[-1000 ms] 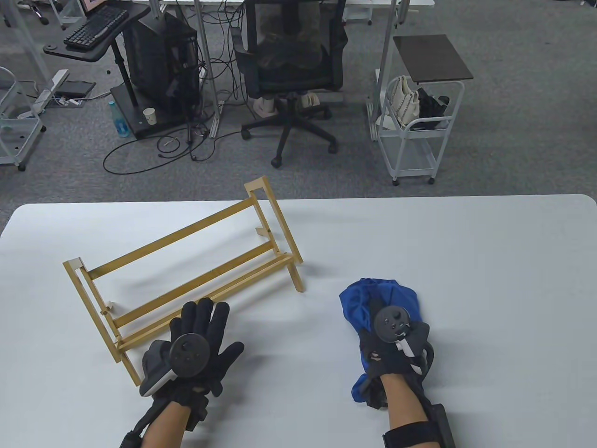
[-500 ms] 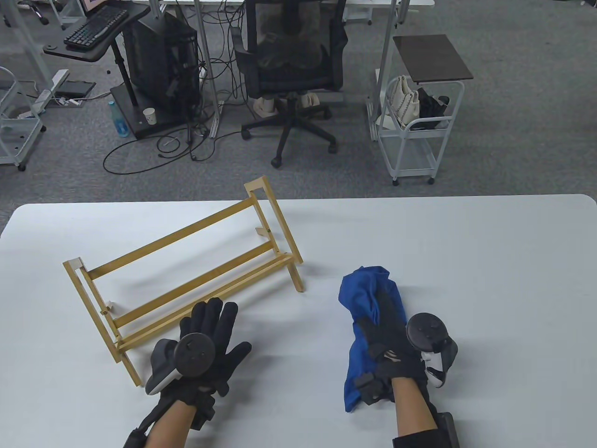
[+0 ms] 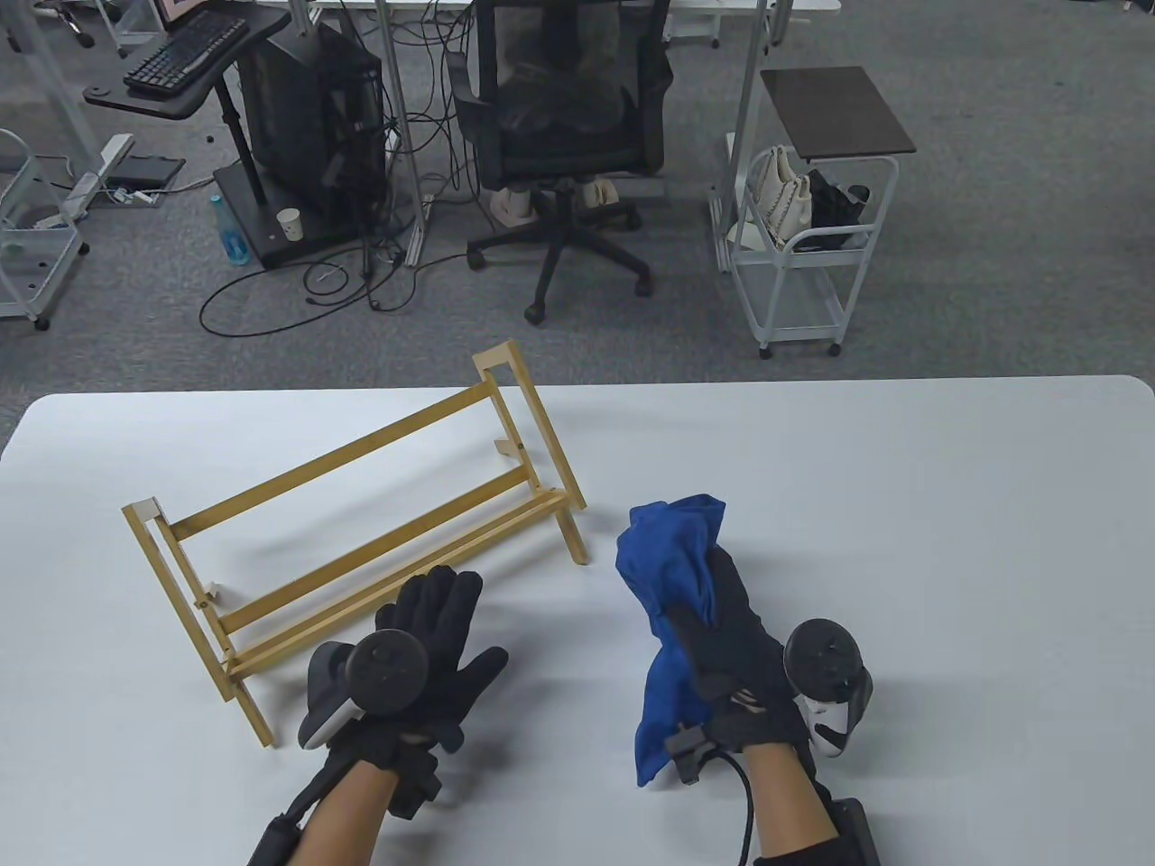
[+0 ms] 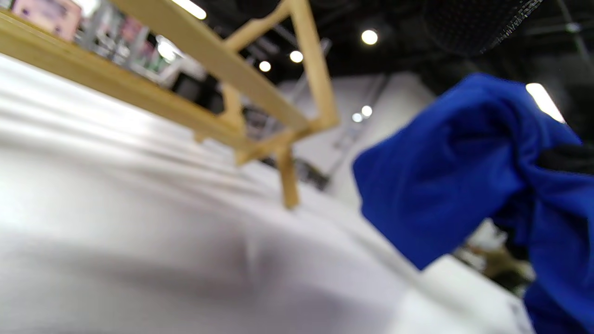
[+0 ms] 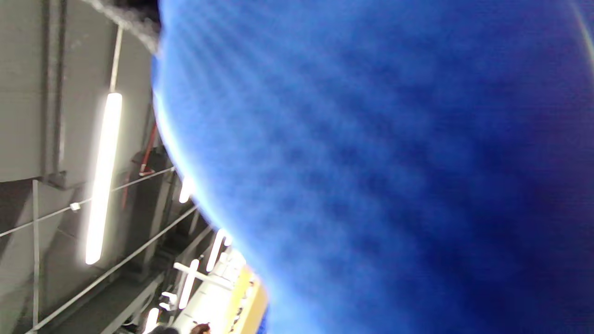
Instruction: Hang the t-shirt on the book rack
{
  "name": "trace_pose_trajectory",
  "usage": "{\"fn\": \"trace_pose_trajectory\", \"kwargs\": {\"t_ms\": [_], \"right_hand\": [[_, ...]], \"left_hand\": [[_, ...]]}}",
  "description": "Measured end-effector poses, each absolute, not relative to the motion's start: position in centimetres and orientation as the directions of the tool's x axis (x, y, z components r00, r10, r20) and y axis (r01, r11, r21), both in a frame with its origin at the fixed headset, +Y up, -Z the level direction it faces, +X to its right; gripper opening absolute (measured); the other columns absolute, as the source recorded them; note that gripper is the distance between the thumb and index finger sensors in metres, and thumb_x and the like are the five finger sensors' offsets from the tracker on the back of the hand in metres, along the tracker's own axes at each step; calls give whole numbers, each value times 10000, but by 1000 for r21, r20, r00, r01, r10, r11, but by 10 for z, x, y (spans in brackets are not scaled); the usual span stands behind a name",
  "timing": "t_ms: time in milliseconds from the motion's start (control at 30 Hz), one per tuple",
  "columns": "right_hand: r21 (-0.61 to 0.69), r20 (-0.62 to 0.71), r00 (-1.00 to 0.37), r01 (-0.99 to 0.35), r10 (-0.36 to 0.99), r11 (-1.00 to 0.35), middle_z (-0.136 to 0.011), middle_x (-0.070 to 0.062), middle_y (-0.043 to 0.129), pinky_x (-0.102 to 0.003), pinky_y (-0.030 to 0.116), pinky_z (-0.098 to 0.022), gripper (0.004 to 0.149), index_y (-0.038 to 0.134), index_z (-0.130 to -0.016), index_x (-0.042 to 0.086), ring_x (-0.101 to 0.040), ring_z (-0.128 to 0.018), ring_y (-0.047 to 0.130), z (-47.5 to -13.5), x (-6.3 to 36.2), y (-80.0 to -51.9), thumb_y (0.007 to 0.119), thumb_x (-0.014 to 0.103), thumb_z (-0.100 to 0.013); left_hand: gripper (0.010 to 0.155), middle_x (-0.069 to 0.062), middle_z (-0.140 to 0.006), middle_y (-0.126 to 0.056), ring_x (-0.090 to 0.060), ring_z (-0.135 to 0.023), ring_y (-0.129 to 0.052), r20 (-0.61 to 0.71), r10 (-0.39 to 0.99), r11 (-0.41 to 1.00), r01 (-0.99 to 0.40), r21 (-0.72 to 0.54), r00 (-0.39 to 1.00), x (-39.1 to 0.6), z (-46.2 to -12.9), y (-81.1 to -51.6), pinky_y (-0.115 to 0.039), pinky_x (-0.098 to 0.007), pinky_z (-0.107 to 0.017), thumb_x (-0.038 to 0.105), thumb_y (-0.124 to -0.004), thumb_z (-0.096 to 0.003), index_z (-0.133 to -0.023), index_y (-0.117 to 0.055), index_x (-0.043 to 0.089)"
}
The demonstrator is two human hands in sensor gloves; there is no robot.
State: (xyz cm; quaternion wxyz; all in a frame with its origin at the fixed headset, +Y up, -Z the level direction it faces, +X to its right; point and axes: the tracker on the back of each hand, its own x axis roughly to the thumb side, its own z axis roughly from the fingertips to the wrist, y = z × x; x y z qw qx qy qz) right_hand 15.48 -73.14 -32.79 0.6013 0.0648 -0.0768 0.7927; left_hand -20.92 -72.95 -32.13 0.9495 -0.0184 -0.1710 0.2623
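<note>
T-shirt, blue crumpled fabric (image 3: 672, 577), is bunched in your right hand (image 3: 735, 658), lifted partly off the white table (image 3: 947, 541), just right of the light wooden slatted book rack (image 3: 361, 541) and not touching it. Your right hand grips the bundle around its middle, fingers wrapped round the cloth, 1 lump above the fist and a tail hanging below toward the table. The right wrist view is filled with blue cloth, so it adds nothing about the grip. Your left hand (image 3: 424, 649) is flat and spread, palm down, holding nothing, just in front of the rack's near rails; I cannot tell if it touches the table.

Risks from here, as I judge them:
- Shirt is wadded. Drop it on the top rail (image 3: 334, 460) like that and it likely slides off rather than hangs. You'd need the left hand to open it up first.
- Rack looks light and stands unbraced. A dragging tail or a sideways push on the end frame (image 3: 532, 433) could shove or tip it.
- Hanging tail could snag the rack's near right leg (image 3: 571, 534) as you carry across.
- 1-handed mid-bundle grip: loose folds may slip out.
</note>
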Motion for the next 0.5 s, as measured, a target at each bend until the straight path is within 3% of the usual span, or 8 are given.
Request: {"fn": "trace_pose_trajectory", "kwargs": {"t_ms": [167, 500], "right_hand": [[-21, 281, -228, -973, 932, -232, -1012, -240, 627, -524, 774, -523, 695, 389, -1123, 242, -417, -743, 784, -322, 144, -724, 801, 341, -571], [30, 378, -204, -972, 903, -232, -1018, -230, 622, -527, 767, -535, 699, 379, -1123, 247, -412, -753, 778, -313, 118, -718, 798, 342, -572]], "left_hand": [[811, -139, -1283, -230, -458, -1163, -300, 283, 653, 755, -631, -178, 702, -209, -326, -728, -372, -660, -772, 724, -587, -580, -1183, -169, 378], [860, -151, -1284, -242, -474, -1163, -387, 267, 795, 605, -746, -279, 545, -200, -335, -733, -480, -694, -750, 755, -607, -566, -1184, -145, 372]]}}
